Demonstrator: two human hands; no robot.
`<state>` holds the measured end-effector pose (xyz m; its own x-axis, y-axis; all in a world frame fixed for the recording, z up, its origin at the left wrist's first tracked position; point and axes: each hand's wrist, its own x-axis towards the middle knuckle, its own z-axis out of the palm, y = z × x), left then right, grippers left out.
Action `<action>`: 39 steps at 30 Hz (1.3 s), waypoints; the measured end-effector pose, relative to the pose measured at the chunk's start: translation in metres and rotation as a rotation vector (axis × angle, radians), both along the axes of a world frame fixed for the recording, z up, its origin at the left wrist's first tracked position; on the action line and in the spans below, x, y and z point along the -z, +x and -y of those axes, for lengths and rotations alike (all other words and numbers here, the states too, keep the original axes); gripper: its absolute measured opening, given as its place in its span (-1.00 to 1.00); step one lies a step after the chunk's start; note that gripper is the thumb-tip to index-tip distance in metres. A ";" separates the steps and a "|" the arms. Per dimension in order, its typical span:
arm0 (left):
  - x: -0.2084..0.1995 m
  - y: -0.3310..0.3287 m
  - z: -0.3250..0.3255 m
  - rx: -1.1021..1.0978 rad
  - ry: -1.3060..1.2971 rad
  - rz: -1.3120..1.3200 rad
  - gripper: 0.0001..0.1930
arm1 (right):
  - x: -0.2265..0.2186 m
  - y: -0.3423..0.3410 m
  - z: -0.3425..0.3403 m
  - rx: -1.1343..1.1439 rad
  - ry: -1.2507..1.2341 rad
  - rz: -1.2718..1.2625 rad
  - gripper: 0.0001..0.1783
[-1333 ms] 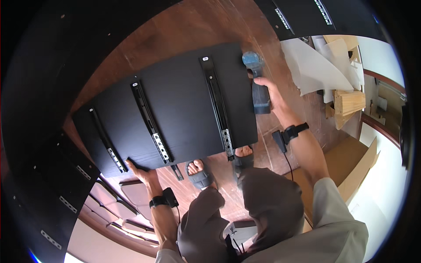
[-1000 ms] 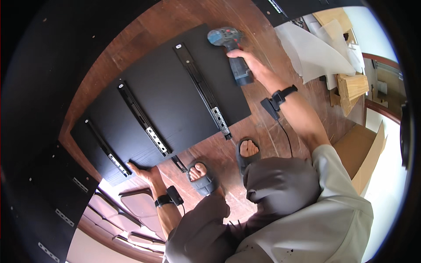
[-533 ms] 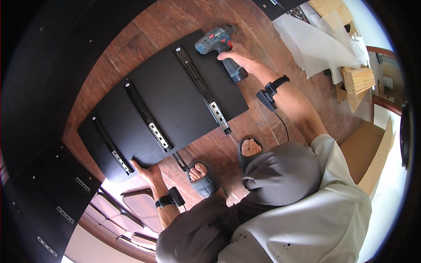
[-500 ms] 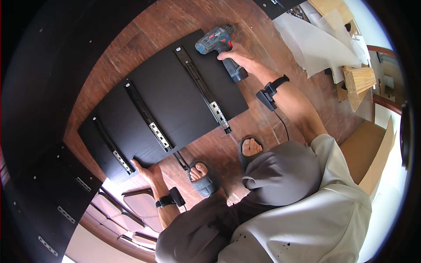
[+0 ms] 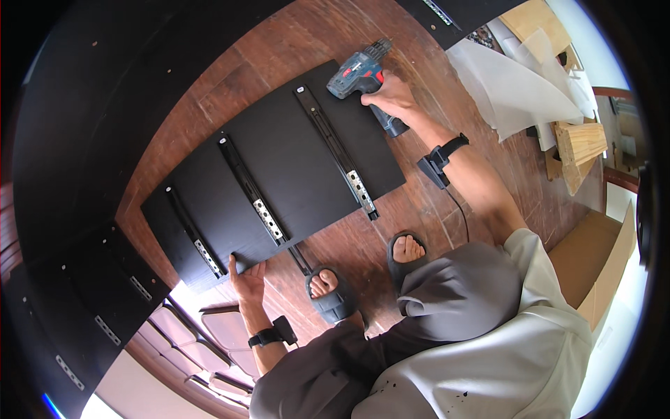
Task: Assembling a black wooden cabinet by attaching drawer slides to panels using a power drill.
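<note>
A black board [image 5: 279, 160] with three drawer slides lies slantwise in front of me; its surface is dark and faintly grained. At its near left edge, my left hand [image 5: 248, 283] has its thumb over the board and its fingers below the edge. Closest to that hand is the left drawer slide [image 5: 188, 227]; the middle slide [image 5: 251, 188] and the right slide [image 5: 331, 140] lie beyond it. A blue-and-black cordless drill [image 5: 357, 73] sits in my right hand [image 5: 392, 96], which wraps its handle above the board's far right corner. The chuck points away to the right.
Black cabinet panels [image 5: 77, 140] rise at the left and far side, some with metal rails. Brown wood-look floor [image 5: 481, 174] surrounds the board. White foam sheeting [image 5: 516, 87], wood pieces [image 5: 579, 150] and a cardboard box [image 5: 586, 244] are on the right. My sandalled feet are near the board.
The whole view has shifted, moving the scene slightly right. My left hand's fingers show more below the board's edge. The drill stays in my right hand.
</note>
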<state>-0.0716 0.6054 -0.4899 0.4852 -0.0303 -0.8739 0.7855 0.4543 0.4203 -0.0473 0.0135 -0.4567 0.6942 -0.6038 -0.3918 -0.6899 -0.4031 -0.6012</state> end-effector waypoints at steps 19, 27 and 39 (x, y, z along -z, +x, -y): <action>-0.020 0.014 0.001 0.412 0.265 -0.090 -0.35 | -0.049 -0.187 -0.052 -0.076 0.641 0.447 -0.29; -0.025 0.012 0.004 0.640 0.354 -0.124 -0.25 | -0.058 -0.192 -0.068 0.179 0.683 0.282 -0.29; -0.202 0.104 0.043 1.586 0.551 0.351 -0.61 | -0.083 -0.169 -0.072 0.170 0.488 0.249 -0.63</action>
<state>0.0321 0.5620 -0.2882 0.4355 -0.3893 -0.8117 0.1330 -0.8640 0.4857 -0.2165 0.0860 -0.3733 0.7099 -0.5054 -0.4906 -0.5347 0.0666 -0.8424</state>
